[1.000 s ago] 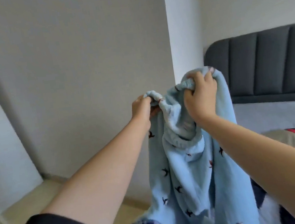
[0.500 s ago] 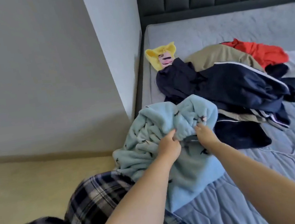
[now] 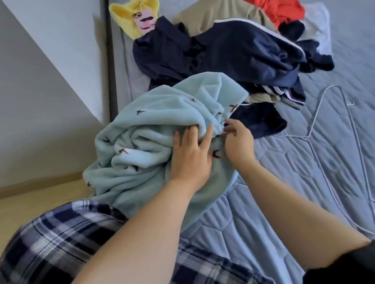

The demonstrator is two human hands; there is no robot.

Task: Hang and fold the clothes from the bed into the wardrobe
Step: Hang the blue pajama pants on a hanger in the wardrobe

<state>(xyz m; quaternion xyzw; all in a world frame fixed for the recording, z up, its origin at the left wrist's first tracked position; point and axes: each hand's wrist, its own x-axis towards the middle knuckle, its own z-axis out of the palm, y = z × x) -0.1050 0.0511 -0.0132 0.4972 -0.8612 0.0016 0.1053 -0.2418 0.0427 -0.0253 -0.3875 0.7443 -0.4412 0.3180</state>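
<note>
Head cam: blue fleece [image 3: 156, 131] bunched on the bed's [image 3: 286, 200] near-left edge. Left hand [image 3: 191, 158] lies spread on it, right hand [image 3: 238, 142] pinches a fold just right, wire hanger [image 3: 355, 142] further right.

black short sleeves [image 3: 339, 272]; plaid trousers [image 3: 52, 252] — navy-white

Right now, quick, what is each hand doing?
Left hand: open, straight fingers pressing on the light blue fleece garment.
Right hand: fingers curled, pinching the same garment.
</note>
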